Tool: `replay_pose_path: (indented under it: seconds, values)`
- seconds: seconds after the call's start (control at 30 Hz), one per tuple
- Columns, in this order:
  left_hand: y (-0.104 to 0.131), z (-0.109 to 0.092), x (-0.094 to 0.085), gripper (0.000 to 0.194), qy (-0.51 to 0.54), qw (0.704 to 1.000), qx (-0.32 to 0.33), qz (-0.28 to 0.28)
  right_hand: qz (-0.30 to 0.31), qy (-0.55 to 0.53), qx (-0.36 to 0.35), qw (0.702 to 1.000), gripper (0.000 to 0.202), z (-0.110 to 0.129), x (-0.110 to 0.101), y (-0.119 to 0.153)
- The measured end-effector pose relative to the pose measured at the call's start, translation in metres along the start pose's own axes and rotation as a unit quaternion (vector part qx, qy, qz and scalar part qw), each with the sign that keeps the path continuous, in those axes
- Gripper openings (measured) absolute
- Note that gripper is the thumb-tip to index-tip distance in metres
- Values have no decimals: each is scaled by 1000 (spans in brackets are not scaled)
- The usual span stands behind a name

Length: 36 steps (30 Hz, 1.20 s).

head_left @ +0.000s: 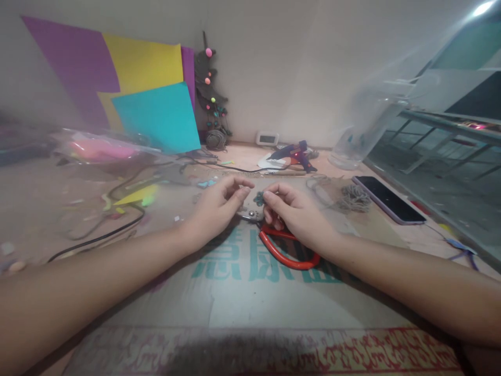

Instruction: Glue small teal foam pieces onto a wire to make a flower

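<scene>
My right hand [287,206] pinches a small dark teal flower-shaped piece [259,198] between thumb and fingertips. Just left of it is my left hand [227,201], its thumb and forefinger curved toward each other with a slight gap and nothing visible between them. Below both hands lies a pair of scissors with red handles [287,258]; their metal pivot shows between the hands, and the blades are partly hidden behind the left hand. Under them is a cardboard sheet [242,303] printed with green characters and a red pattern.
A glue gun [289,153] with a small red light lies at the back, near a white digital display [267,138]. On the right are a phone [387,200], a grey yarn bundle [355,198] and a clear plastic jug [362,130]. Coloured sheets [156,117] lean against the wall; a black cable [97,237] crosses the left.
</scene>
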<state>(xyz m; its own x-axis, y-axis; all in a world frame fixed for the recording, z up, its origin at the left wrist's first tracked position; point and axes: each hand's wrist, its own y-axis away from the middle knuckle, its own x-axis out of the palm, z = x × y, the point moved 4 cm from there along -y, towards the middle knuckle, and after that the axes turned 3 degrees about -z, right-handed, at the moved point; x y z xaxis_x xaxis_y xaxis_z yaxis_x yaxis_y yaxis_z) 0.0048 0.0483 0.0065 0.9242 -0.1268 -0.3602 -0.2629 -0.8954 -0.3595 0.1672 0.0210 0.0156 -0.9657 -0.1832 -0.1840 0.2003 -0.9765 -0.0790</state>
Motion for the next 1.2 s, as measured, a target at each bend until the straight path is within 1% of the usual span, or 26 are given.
replay_pose_path:
  seconds: [0.13, 0.2, 0.27, 0.37, 0.5, 0.6, 0.73, 0.9, 1.07, 1.2]
  values:
    - [1, -7, 0, 24, -10, 1000, 19, 0, -4, -7, -6, 1000, 25, 0, -1, 0]
    - [2, -11, 1, 23, -26, 999, 26, 10, -1, -10, -9, 1000, 25, -1, -1, 0]
    - [3, -16, 2, 19, -52, 998, 32, 24, 4, -10, -14, 1000, 24, 0, -1, 0]
    - [3, -20, 3, 12, -90, 995, 39, 23, 2, -1, -19, 1000, 25, 2, -1, 1]
    - [4, -20, 4, 14, -99, 994, 42, 24, -1, -5, -23, 1000, 29, 4, -1, 2]
    - [4, -20, 3, 13, -104, 993, 49, 24, 9, -15, -16, 1000, 28, 3, 1, 1]
    - [6, -19, 4, 11, -114, 990, 78, 25, 7, -4, -17, 1000, 23, 3, 1, 1]
    - [7, -19, 5, 11, -132, 984, 116, 28, 3, 13, -37, 999, 20, 4, 0, 1]
    - [8, -21, 4, 11, -122, 986, 109, 30, 3, 23, -34, 999, 21, 3, 0, 1]
    - [6, -20, 3, 12, -102, 992, 62, 26, 7, 20, -35, 999, 27, 4, 0, 3]
